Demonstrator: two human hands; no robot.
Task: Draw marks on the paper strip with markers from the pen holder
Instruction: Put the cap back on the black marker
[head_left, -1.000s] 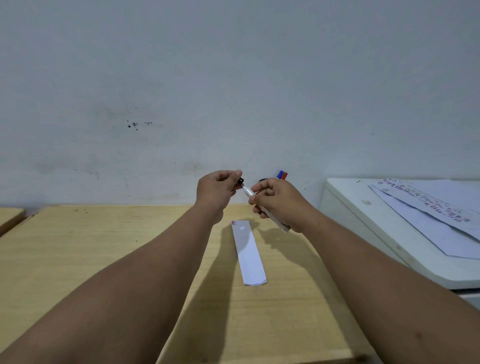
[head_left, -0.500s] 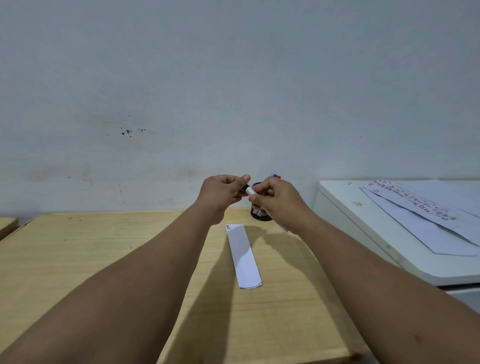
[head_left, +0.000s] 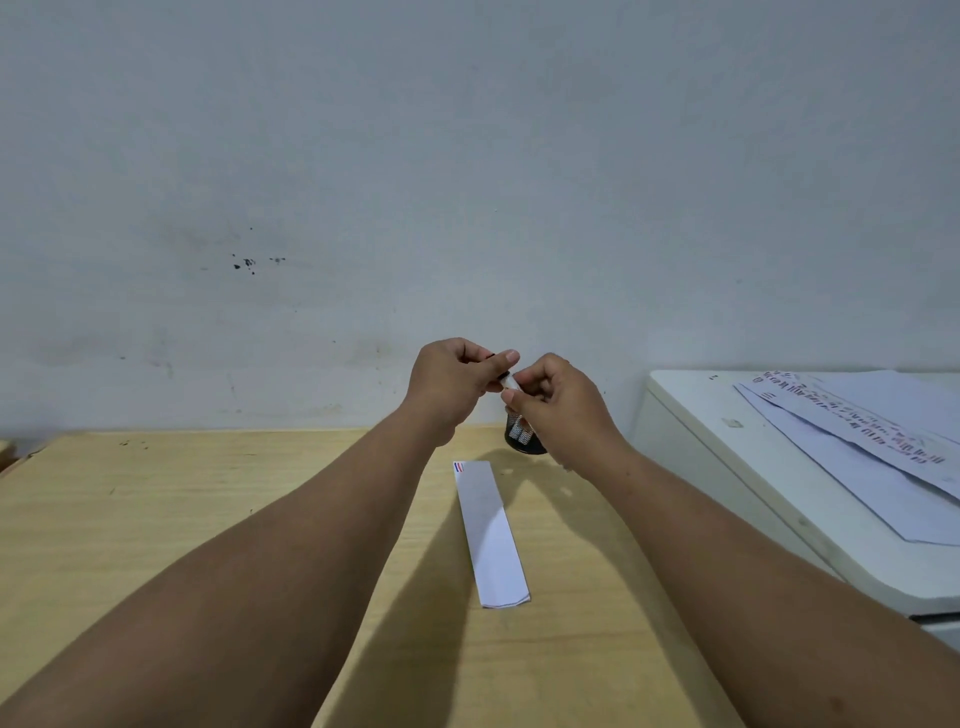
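Observation:
A white paper strip lies lengthwise on the wooden table, with short red and blue marks at its far left corner. Above its far end both hands meet in the air. My right hand grips a white marker, only a short piece of it showing. My left hand pinches the marker's dark cap end against that marker. Behind and below my right hand stands a black mesh pen holder, mostly hidden, with white markers inside.
A white cabinet stands to the right of the table, with printed paper sheets on top. A grey wall rises right behind the table. A second wooden surface shows at the far left edge.
My hands have closed together: the gap between the cap in my left hand and the marker in my right has shut. Both hands sank slightly, now hiding the red and blue marker tops.

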